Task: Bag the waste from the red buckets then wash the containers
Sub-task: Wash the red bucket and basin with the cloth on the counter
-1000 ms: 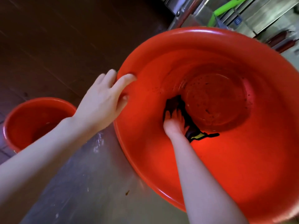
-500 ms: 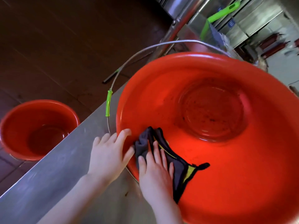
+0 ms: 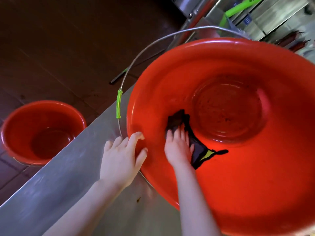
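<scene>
Glossy round red plastic bucket [image 3: 238, 176] on brushed steel counter [image 3: 68, 176]. Left hand [image 3: 121, 160] grips its rim, thumb inside. Right hand [image 3: 178, 147], fingers flat, presses crumpled dark cloth [image 3: 196, 147] onto inner wall.

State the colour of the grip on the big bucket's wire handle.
The grip is bright green; the head view shows it.
</scene>
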The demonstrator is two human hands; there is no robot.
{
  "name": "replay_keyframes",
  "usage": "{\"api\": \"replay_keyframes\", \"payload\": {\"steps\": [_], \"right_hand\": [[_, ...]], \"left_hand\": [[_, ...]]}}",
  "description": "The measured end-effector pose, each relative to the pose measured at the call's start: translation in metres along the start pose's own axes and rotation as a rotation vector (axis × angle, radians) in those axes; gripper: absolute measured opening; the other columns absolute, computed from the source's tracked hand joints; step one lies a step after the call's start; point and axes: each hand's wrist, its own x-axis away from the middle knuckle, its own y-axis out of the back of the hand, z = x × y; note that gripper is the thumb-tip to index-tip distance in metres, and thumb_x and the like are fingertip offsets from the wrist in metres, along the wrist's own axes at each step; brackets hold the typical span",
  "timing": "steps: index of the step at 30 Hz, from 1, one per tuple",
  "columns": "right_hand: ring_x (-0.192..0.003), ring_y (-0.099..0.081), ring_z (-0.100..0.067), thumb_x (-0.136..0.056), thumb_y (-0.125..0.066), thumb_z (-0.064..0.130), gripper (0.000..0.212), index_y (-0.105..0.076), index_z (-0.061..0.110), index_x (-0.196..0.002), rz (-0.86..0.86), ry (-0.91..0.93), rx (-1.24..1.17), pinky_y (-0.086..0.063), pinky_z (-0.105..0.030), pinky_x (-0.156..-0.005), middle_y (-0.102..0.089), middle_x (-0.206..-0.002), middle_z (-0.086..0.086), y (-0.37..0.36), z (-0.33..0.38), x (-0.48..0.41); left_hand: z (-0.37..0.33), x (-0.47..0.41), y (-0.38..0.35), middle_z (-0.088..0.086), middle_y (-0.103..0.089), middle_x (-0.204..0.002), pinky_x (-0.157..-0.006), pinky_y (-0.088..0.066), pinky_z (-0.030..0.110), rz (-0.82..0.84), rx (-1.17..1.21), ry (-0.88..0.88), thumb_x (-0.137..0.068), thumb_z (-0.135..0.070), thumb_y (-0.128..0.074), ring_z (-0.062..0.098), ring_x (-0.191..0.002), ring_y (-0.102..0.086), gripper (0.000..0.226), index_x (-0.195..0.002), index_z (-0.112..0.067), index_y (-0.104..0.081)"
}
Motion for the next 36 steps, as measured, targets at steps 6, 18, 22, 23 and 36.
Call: {"api": "replay_keyframes", "payload": {"steps": [6, 18, 22, 23, 36], "right_hand": [[-0.148, -0.003, -0.01, -0.097, -0.015, 0.054, 0.058, -0.016, 0.033, -0.151, -0.03, 0.199, 0.078, -0.012, -0.052, -0.115, 0.002, -0.162, 0.014, -0.027, 0.001, 0.072], [-0.148, -0.009, -0.016, -0.1, -0.02, 0.046, 0.057, -0.02, 0.025, -0.152, -0.073, 0.132, 0.009, -0.013, -0.054, -0.115, -0.005, -0.163, 0.005, -0.013, 0.012, 0.027], [-0.149, -0.005, -0.012, -0.097, -0.017, 0.054, 0.06, -0.014, 0.033, -0.153, -0.068, 0.298, 0.089, -0.015, -0.049, -0.116, 0.004, -0.162, 0.013, -0.025, 0.007, 0.093], [-0.149, -0.001, -0.011, -0.099, -0.021, 0.052, 0.058, -0.01, 0.034, -0.153, -0.019, 0.291, 0.097, -0.013, -0.048, -0.117, 0.01, -0.161, 0.014, -0.022, 0.003, 0.088], [-0.144, 0.017, 0.001, -0.1, -0.028, 0.051, 0.056, 0.001, 0.05, -0.148, 0.247, 0.497, 0.257, -0.004, -0.058, -0.117, 0.024, -0.152, 0.03, 0.024, -0.059, 0.08]], "left_hand": [[0.001, 0.001, 0.001, -0.006, -0.068, -0.087, -0.073, -0.038, 0.039, 0.023, -0.001, -0.017, -0.094, -0.047, -0.034, 0.023, -0.078, -0.056, 0.027, -0.113, -0.031, -0.044], [0.0, -0.002, 0.004, -0.01, -0.066, -0.095, -0.082, -0.038, 0.039, 0.081, -0.018, 0.001, -0.096, -0.049, -0.031, 0.018, -0.084, -0.057, 0.026, -0.115, -0.033, -0.041], [0.004, -0.01, 0.037, -0.007, -0.066, -0.09, -0.074, -0.048, 0.036, 0.227, 0.134, -0.081, -0.098, -0.055, -0.026, 0.019, -0.08, -0.064, 0.026, -0.118, -0.041, -0.036], [0.006, -0.016, 0.048, -0.007, -0.065, -0.092, -0.067, -0.05, 0.033, 0.198, 0.123, -0.128, -0.096, -0.054, -0.03, 0.02, -0.077, -0.065, 0.031, -0.124, -0.044, -0.038], [0.001, -0.061, 0.073, -0.002, -0.062, -0.119, -0.044, -0.05, 0.033, -0.035, -0.067, -0.34, -0.084, -0.027, -0.071, 0.026, -0.07, -0.067, 0.051, -0.127, -0.029, -0.043]]}}
